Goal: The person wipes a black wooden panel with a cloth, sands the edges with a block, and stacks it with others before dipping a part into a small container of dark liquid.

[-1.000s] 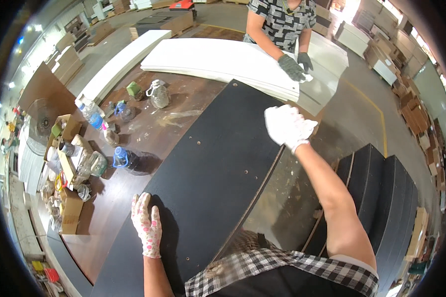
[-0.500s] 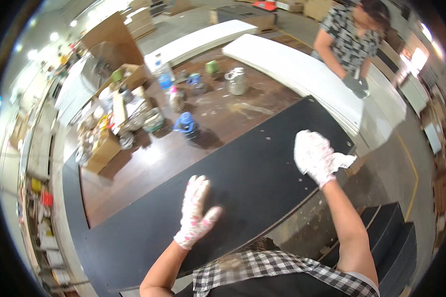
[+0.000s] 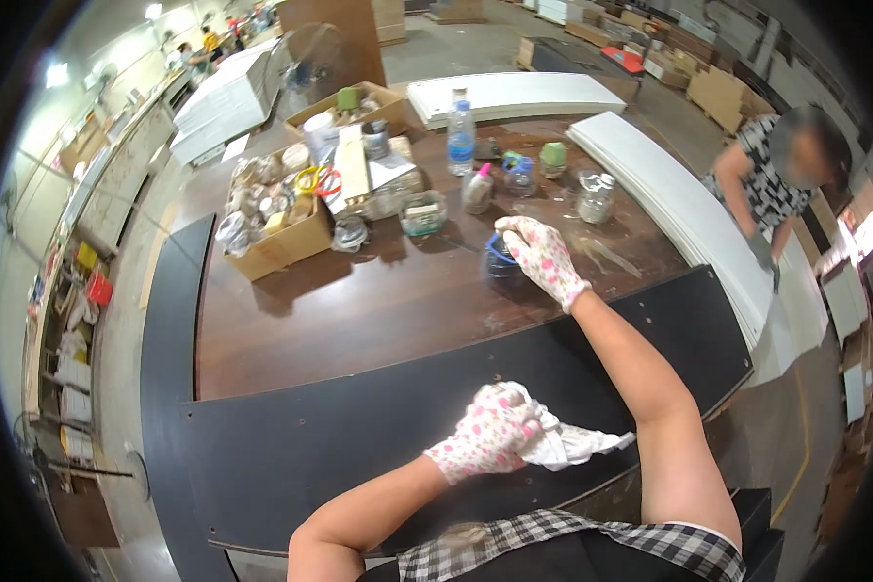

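My left hand [image 3: 490, 432], in a white glove with pink dots, is closed around a crumpled white cloth [image 3: 574, 447]. The cloth lies over the long black panel [image 3: 359, 427] in front of me. My right hand [image 3: 545, 260], gloved the same way, reaches past the panel's far edge. Its fingers are closed on the blue top of a small dark jar [image 3: 501, 270] that stands on the brown tabletop [image 3: 291, 354]. The glove covers part of the jar's top. Small holes or marks dot the black panel.
Beyond the jar stand a water bottle [image 3: 461, 139], a pink-tipped squeeze bottle [image 3: 477, 190] and a glass jar [image 3: 596, 199]. A cluttered cardboard box [image 3: 281, 254] is at left. White panels [image 3: 669, 204] lie at right, beside another person [image 3: 781, 170].
The white cloth has passed from my right hand to my left. My right hand has left the black panel's right end and taken hold of the blue-topped jar. The view has swung right.
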Action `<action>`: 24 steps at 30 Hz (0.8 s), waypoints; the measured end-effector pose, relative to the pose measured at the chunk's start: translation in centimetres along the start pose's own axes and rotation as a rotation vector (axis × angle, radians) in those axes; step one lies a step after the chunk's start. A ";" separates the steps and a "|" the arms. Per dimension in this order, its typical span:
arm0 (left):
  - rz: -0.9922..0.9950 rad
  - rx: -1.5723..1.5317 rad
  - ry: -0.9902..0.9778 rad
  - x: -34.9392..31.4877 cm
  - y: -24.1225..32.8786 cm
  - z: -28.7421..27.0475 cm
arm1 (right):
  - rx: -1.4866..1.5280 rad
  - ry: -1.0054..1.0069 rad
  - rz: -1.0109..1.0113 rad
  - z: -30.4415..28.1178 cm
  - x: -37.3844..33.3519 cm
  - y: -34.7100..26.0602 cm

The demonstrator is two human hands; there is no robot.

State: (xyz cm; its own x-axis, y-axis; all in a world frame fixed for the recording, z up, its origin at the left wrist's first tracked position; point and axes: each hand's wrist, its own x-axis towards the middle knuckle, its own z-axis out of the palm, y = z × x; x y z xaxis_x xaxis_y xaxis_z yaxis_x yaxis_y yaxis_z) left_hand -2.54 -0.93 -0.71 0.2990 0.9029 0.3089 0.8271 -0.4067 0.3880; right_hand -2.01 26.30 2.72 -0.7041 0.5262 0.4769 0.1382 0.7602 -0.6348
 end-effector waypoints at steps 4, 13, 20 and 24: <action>0.023 -0.175 0.002 -0.3 -0.3 -2.2 | 0.010 -0.116 0.030 8.2 6.2 0.3; -0.003 -0.347 -0.143 -0.4 -1.0 -1.8 | -0.665 -0.517 -0.025 18.0 17.6 6.3; -0.035 -0.357 -0.191 0.0 -0.9 -2.3 | -0.746 -0.697 -0.013 19.1 19.7 8.1; 0.007 -0.356 -0.091 -0.8 -1.0 -1.7 | -0.517 -0.563 0.020 17.7 18.7 6.0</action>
State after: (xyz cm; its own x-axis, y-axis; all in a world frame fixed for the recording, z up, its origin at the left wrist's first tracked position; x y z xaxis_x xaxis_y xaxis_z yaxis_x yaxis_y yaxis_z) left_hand -4.41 -1.43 0.11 0.3585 0.9020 0.2404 0.6119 -0.4215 0.6693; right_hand -26.64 33.98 -2.92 -0.9275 0.3737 -0.0018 0.3659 0.9070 -0.2087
